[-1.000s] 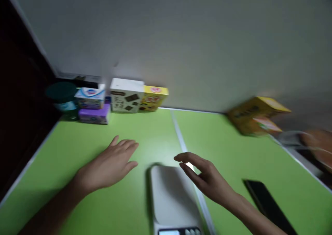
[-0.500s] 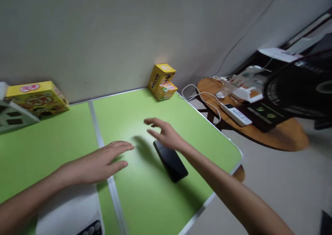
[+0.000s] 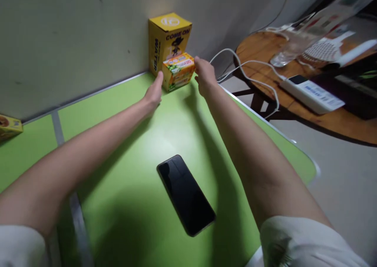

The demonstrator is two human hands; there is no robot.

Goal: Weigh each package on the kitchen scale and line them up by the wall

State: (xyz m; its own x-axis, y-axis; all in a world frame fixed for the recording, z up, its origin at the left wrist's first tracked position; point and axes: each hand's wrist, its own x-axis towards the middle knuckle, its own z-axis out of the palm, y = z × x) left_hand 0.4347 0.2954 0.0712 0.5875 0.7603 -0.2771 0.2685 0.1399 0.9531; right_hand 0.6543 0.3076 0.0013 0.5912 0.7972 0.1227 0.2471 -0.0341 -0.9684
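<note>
A small orange and yellow printed box (image 3: 178,74) stands at the far corner of the green table, in front of a taller yellow box (image 3: 160,41) with dark lettering. My left hand (image 3: 153,93) is by the small box's left side, thumb up, with the other fingers largely hidden. At its right side is my right hand (image 3: 205,75), fingers loosely bent. Neither hand is closed round the box; whether the fingertips touch it is hard to tell. A black phone (image 3: 187,196) lies screen up between my forearms.
The green table (image 3: 123,129) meets the wall at the back; a grey strip crosses it. Another yellow box (image 3: 10,126) sits at the left edge. To the right, a wooden table (image 3: 253,49) carries a white power bank (image 3: 312,94), a white cable (image 3: 259,80) and a clear bottle (image 3: 282,55).
Both hands have reached forward from above the table's middle to either side of the small box. The view has moved closer to the corner, and the phone is now uncovered.
</note>
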